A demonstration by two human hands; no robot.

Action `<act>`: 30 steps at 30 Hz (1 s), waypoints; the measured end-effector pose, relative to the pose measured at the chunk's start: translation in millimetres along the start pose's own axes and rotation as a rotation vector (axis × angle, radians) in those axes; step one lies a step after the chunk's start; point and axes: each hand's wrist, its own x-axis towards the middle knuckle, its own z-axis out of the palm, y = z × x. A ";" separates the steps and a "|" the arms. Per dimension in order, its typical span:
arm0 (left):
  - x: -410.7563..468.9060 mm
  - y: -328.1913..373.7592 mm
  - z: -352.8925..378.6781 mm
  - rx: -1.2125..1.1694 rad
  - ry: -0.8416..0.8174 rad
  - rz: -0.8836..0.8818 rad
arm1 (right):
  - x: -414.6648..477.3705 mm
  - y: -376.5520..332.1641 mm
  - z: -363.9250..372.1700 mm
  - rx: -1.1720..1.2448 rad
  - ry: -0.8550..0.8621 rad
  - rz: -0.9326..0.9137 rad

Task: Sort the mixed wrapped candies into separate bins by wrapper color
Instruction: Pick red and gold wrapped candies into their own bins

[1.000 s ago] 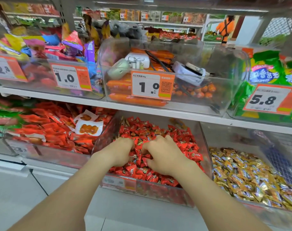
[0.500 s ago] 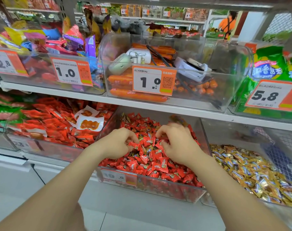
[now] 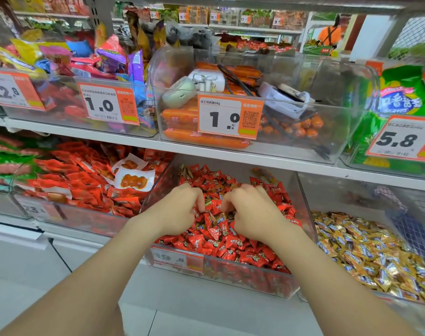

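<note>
A clear bin [image 3: 230, 277] on the lower shelf is heaped with red-wrapped candies [image 3: 233, 246]. A few gold and dark wrappers show among them, one gold candy [image 3: 263, 172] near the back wall. My left hand [image 3: 182, 210] and my right hand [image 3: 253, 215] lie side by side on the middle of the pile, knuckles up. Their fingers curl down into the wrappers with a red candy between them. The fingertips are partly buried, so what they hold is hidden. To the right, a second clear bin [image 3: 305, 197] holds gold-wrapped candies [image 3: 366, 253].
A shelf edge [image 3: 230, 157] runs just above the candy bins. Over it stand a bin of orange sausages [image 3: 206, 139] and price tags. Left of the red candies is a bin of red snack packets [image 3: 85, 185]. A person in orange [image 3: 330, 35] is far behind.
Both hands have gone from the front of the red pile to its middle. After spreading half a second ago, they are close together again, fingers curled into the candies.
</note>
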 end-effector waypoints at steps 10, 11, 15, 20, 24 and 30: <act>11.8 -2.9 18.6 0.282 -0.053 -0.042 | 13.7 -4.7 18.0 -0.047 -0.040 0.043; 13.1 -2.1 19.5 0.283 -0.058 -0.050 | 14.8 -6.6 17.4 -0.053 -0.026 0.040; 17.3 -3.9 22.8 0.182 -0.047 -0.049 | 18.6 -5.7 13.9 0.039 0.034 0.098; 19.5 -2.1 28.0 0.043 -0.074 -0.016 | 13.9 7.9 6.7 0.411 0.201 0.218; 17.3 0.6 25.7 0.079 -0.045 -0.018 | 7.6 9.5 -2.7 0.529 0.268 0.212; 13.2 -2.9 8.0 -0.133 0.044 -0.131 | 6.8 0.8 7.7 0.350 -0.052 0.049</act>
